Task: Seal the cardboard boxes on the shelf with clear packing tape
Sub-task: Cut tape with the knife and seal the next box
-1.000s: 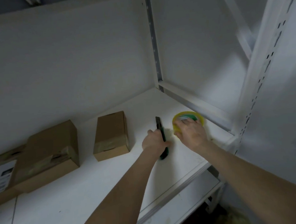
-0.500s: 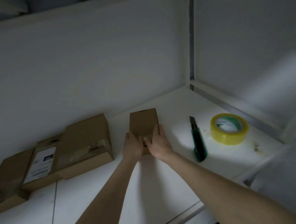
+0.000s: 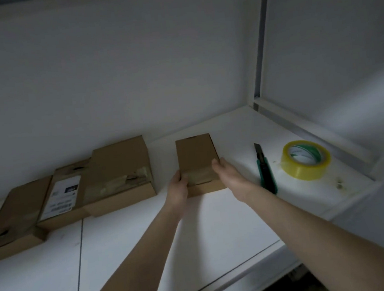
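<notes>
Both hands are on the small brown cardboard box [image 3: 195, 156] now, and it lies flat on the white shelf [image 3: 218, 236]. A second ago they were over at the cutter and the tape. Half a second ago they sat close together at the box's near end, and now they have parted to its two sides. The left hand [image 3: 178, 187] grips the near left corner, with the thumb over the top face and the fingers curled down the side. The right hand [image 3: 230, 175] lies against the near right edge with fairly straight fingers, its thumb tip touching the top: pressing, not clasping. Between the two hands, a shiny taped patch shows on the box's near end.

Just right of the right hand lies the green utility knife [image 3: 264, 169], let go, its near end behind that wrist. Further right, the roll of clear yellowish packing tape [image 3: 306, 172] lies flat, and neither hand touches it. Left of the left hand sits a larger flat brown cardboard box [image 3: 120, 171]. Past that are a brown box with a white label [image 3: 62, 195] and a third brown box [image 3: 13, 221], in an overlapping row.
</notes>
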A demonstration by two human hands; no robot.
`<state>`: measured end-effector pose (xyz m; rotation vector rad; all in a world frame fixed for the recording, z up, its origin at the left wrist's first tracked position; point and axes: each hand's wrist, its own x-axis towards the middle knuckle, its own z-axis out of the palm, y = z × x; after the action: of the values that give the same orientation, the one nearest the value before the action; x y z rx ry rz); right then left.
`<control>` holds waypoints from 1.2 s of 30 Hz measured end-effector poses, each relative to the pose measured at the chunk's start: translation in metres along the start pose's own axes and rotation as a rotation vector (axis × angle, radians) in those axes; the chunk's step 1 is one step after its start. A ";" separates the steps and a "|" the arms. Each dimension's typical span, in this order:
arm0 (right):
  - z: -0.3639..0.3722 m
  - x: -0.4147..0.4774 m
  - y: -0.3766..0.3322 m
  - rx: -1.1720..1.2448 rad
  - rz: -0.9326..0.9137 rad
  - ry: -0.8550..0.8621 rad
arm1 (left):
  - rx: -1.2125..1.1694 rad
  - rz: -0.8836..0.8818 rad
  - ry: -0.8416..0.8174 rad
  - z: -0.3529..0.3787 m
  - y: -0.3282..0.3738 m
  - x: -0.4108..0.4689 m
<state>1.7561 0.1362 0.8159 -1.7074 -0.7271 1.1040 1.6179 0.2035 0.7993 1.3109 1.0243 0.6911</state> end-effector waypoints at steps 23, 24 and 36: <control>-0.035 -0.036 -0.002 0.633 0.111 -0.192 | 0.240 0.282 0.245 0.015 0.050 -0.056; -0.038 -0.037 0.001 0.679 0.124 -0.197 | 0.272 0.210 0.282 0.006 0.046 -0.053; -0.047 -0.040 0.014 -0.564 -0.106 0.074 | 0.570 0.166 0.034 0.010 0.008 -0.059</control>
<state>1.7820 0.0790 0.8241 -2.1328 -1.1437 0.7975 1.6032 0.1484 0.8195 1.8985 1.1989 0.5638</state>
